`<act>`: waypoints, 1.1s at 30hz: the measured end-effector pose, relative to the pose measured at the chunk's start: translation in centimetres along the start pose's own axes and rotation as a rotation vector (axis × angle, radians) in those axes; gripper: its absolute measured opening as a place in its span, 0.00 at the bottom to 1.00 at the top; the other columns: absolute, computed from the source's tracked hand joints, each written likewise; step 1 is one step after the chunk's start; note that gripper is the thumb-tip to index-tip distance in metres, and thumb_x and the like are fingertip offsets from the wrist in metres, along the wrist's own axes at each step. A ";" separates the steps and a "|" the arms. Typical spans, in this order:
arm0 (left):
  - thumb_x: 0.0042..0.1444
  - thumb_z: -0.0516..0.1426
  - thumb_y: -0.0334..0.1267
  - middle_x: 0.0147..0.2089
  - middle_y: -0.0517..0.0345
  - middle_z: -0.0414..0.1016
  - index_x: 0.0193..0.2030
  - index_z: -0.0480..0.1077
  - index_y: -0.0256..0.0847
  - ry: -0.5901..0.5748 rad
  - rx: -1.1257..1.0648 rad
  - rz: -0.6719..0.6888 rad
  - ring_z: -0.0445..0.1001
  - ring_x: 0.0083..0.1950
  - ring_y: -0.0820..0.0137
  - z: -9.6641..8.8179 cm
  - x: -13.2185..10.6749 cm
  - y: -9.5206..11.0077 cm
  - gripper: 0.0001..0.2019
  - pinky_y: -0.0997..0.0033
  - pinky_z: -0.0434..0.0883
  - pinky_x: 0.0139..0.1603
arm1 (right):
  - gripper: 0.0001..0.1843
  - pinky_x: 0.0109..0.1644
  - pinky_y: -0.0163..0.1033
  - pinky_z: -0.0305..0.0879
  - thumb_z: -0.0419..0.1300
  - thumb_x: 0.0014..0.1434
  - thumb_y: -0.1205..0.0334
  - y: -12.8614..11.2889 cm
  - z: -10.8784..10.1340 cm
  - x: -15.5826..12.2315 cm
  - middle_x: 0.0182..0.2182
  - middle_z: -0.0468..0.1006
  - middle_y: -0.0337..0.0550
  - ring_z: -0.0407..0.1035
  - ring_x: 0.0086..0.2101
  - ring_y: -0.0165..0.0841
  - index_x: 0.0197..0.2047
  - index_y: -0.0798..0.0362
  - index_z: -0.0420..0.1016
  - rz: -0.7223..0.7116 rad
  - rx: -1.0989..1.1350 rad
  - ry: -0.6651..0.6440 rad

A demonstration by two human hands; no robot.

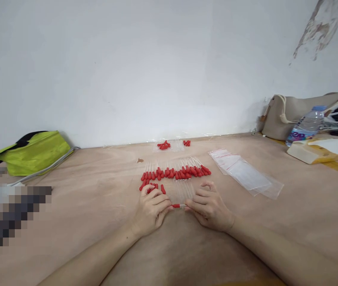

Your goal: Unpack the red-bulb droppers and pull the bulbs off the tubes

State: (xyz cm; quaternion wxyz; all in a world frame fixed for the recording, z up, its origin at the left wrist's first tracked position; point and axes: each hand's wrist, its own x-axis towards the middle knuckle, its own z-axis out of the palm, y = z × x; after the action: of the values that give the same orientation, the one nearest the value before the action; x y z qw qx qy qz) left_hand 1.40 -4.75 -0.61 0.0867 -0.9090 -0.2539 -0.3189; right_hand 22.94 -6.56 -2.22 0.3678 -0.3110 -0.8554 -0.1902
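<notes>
My left hand point(152, 209) and my right hand point(208, 206) meet over the table point(97, 206), fingers pinched. Between them lies a clear glass dropper with a red rubber bulb point(178, 205); the left fingers pinch the red bulb end and the right fingers pinch the glass end. Just beyond the hands is a row of finished droppers with red bulbs point(176, 172). Loose red bulbs point(151, 186) lie beside my left hand, and bare glass tubes point(183, 190) lie in front of the right one.
Clear zip bags point(246, 174) lie to the right. More red bulbs point(164, 145) sit on plastic near the wall. A green bag point(28, 153) is at the left; a beige bag point(294, 115), water bottle point(306, 126) and box point(315, 153) at the right.
</notes>
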 end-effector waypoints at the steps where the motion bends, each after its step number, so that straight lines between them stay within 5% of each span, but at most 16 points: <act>1: 0.55 0.52 0.33 0.31 0.62 0.75 0.30 0.70 0.42 0.003 0.002 0.005 0.67 0.33 0.71 0.0 0.0 0.0 0.06 0.59 0.56 0.47 | 0.08 0.45 0.41 0.48 0.53 0.57 0.63 0.1 0.0 -0.1 0.17 0.66 0.33 0.57 0.24 0.25 0.29 0.52 0.70 -0.009 -0.009 0.003; 5: 0.56 0.51 0.34 0.31 0.60 0.74 0.31 0.70 0.42 0.022 -0.008 -0.056 0.68 0.33 0.72 -0.3 -0.6 -0.8 0.07 0.62 0.59 0.45 | 0.09 0.45 0.41 0.49 0.52 0.57 0.63 1.0 -0.4 -0.6 0.16 0.67 0.33 0.58 0.24 0.24 0.28 0.52 0.71 0.016 -0.021 0.017; 13: 0.57 0.50 0.37 0.39 0.54 0.68 0.41 0.71 0.42 0.244 -0.175 -0.532 0.68 0.41 0.70 -0.7 -1.0 -4.4 0.10 0.69 0.67 0.43 | 0.11 0.39 0.37 0.55 0.51 0.59 0.58 2.7 0.6 -0.9 0.24 0.76 0.36 0.65 0.22 0.25 0.40 0.47 0.74 0.462 0.098 0.030; 19: 0.54 0.51 0.41 0.34 0.57 0.67 0.44 0.68 0.39 0.254 -0.167 -0.742 0.68 0.32 0.72 -0.5 -1.1 -6.4 0.13 0.73 0.68 0.33 | 0.14 0.37 0.36 0.54 0.48 0.59 0.62 2.5 0.8 -0.5 0.29 0.77 0.41 0.68 0.28 0.28 0.42 0.50 0.74 0.491 0.065 0.018; 27: 0.52 0.54 0.43 0.32 0.59 0.70 0.33 0.67 0.41 0.106 -0.059 -0.618 0.67 0.34 0.70 -0.2 -0.9 -5.6 0.08 0.71 0.65 0.36 | 0.11 0.39 0.38 0.49 0.51 0.56 0.67 1.8 0.8 0.2 0.23 0.76 0.38 0.66 0.25 0.27 0.36 0.51 0.75 0.387 -0.070 0.027; 33: 0.53 0.53 0.45 0.33 0.58 0.71 0.31 0.69 0.42 0.158 0.072 -0.587 0.67 0.37 0.67 -0.5 -0.9 -5.6 0.09 0.66 0.63 0.41 | 0.09 0.39 0.38 0.48 0.53 0.56 0.62 1.7 0.8 0.4 0.22 0.74 0.36 0.65 0.26 0.26 0.36 0.51 0.74 0.404 -0.007 -0.096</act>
State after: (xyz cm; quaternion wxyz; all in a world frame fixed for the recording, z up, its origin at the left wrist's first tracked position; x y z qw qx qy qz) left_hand -2.40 -0.50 -0.81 0.0423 -0.7656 -0.5092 -0.3908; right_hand 23.44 -4.70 -2.24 0.3563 -0.4861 -0.7916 -0.1006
